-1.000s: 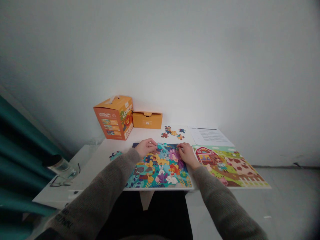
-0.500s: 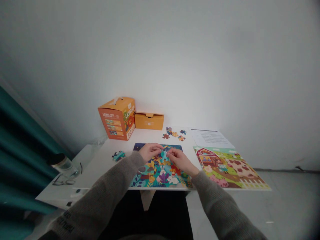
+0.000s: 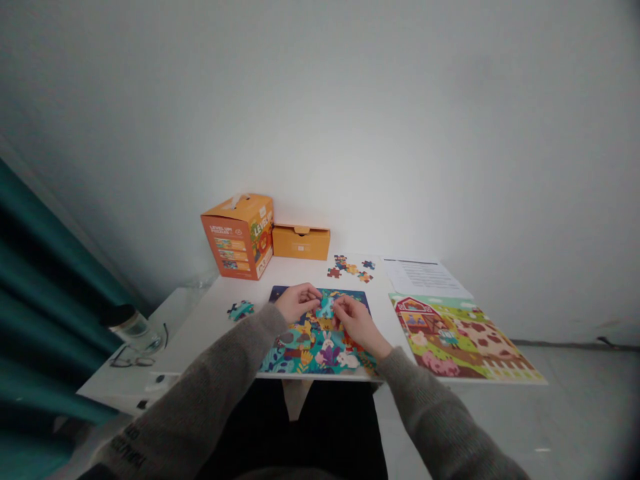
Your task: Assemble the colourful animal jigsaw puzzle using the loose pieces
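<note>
Between my hands is a light-blue puzzle piece (image 3: 326,308), raised over or resting on a colourful animal picture sheet (image 3: 320,357); I cannot tell which. My left hand (image 3: 299,301) has its fingers closed at the piece's left edge. From the other side, my right hand (image 3: 354,320) pinches the right edge with thumb and forefinger. A white rabbit, purple leaves and orange plants show on the sheet's near half, while my hands cover part of its far half. Left of the sheet lies a small cluster of teal puzzle pieces (image 3: 241,310).
Several loose puzzle pieces (image 3: 350,268) lie at the back of the white table. Behind left stand an orange puzzle box (image 3: 233,240) and a yellow carton (image 3: 301,243). A farm picture (image 3: 465,340) and printed paper (image 3: 425,277) lie right; glasses (image 3: 133,360) and a jar (image 3: 135,330) sit left.
Both hands have shifted slightly, and more of the light-blue piece shows between the fingertips. The whole view has moved a little, so everything sits slightly further right.
</note>
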`<state>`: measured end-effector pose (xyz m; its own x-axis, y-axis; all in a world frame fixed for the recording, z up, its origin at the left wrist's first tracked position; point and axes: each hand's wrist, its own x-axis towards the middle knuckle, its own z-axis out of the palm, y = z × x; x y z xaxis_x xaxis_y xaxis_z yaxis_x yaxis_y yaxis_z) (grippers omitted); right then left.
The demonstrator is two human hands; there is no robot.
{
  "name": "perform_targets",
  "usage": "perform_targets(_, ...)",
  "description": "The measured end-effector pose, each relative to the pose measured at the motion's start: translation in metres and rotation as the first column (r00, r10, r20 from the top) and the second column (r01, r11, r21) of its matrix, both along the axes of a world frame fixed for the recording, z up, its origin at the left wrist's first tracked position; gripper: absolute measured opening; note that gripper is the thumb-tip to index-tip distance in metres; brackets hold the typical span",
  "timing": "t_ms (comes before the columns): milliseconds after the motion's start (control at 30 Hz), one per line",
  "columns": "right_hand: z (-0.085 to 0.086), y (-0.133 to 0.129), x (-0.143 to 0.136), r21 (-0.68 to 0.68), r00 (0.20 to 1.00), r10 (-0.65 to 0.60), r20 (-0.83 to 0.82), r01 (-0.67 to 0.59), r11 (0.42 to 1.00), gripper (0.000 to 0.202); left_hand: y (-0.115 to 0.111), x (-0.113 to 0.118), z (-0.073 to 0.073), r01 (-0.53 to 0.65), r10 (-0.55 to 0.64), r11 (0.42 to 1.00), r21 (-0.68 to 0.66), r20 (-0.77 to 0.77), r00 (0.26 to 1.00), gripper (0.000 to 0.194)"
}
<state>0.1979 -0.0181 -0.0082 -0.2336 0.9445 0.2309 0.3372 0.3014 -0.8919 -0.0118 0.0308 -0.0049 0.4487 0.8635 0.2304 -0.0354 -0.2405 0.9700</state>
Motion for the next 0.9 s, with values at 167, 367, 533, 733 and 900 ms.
perform_targets(167, 0.014, -0.004, 0.003, 0.406, 0.968, -0.041, 0.249, -0.065, 0.912, 0.038, 0.002, -0.012, -0.004, -0.061, 0.062, 0.997, -0.048, 0.024, 0.998, 0.037)
perform_targets(367, 0.028, -0.007, -0.009, 0.518, 0.908, 0.049, 0.417, -0.281, 0.808, 0.038, -0.004, -0.021, 0.008, -0.051, 0.051, 0.999, -0.018, 0.003, 0.999, 0.036)
perform_targets(533, 0.021, -0.003, -0.012, 0.498, 0.911, 0.015, 0.413, -0.239, 0.834, 0.034, 0.003, -0.050, 0.013, -0.164, 0.172, 0.981, 0.103, -0.068, 0.983, 0.035)
perform_targets(733, 0.001, 0.004, -0.016, 0.436, 0.874, 0.000, 0.486, -0.242, 0.867, 0.023, 0.006, -0.100, -0.010, -0.308, 0.441, 0.870, 0.384, -0.329, 0.835, 0.016)
perform_targets(900, -0.006, 0.008, -0.029, 0.411, 0.846, -0.010, 0.534, -0.249, 0.877, 0.019, -0.003, -0.111, -0.035, -0.235, 0.502, 0.795, 0.559, -0.390, 0.772, 0.015)
